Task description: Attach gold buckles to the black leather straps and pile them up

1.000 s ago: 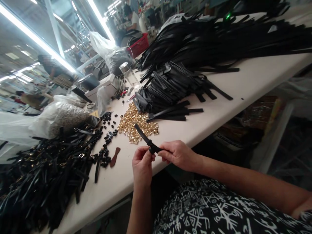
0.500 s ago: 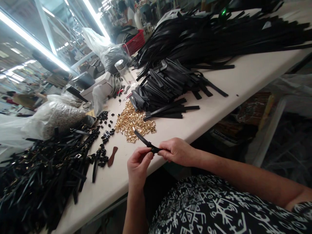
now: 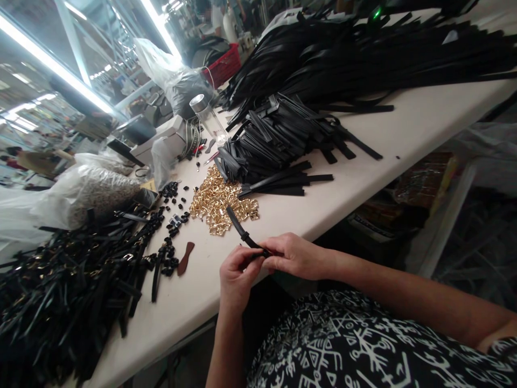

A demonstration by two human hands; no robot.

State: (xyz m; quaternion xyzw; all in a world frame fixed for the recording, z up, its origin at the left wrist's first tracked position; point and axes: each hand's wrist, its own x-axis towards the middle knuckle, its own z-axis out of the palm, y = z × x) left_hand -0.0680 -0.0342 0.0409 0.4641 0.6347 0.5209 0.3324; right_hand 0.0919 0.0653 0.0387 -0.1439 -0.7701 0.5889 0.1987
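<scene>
Between both hands, just off the table's front edge, is a black strap (image 3: 249, 237) with a small black loop around it. Its free end points up and left toward the gold buckles (image 3: 220, 199). My left hand (image 3: 239, 270) is closed on the strap in a pinch. Against it, my right hand (image 3: 288, 256) grips the strap's near end with thumb and fingers; that end is mostly hidden by the fingers. On the table left of my hands lie a brown hourglass-shaped piece (image 3: 186, 258) and small black loops (image 3: 167, 258).
Black short straps (image 3: 270, 140) are heaped behind the buckles, with long black strips (image 3: 355, 59) beyond. Straps with gold fittings (image 3: 81, 275) cover the table's left end. A clear bottle (image 3: 208, 118), plastic bags (image 3: 91, 194) and a red basket (image 3: 222, 67) stand farther back.
Both hands have come closer together, the left moving right. The strap has shifted slightly right and its free end points more steeply upward.
</scene>
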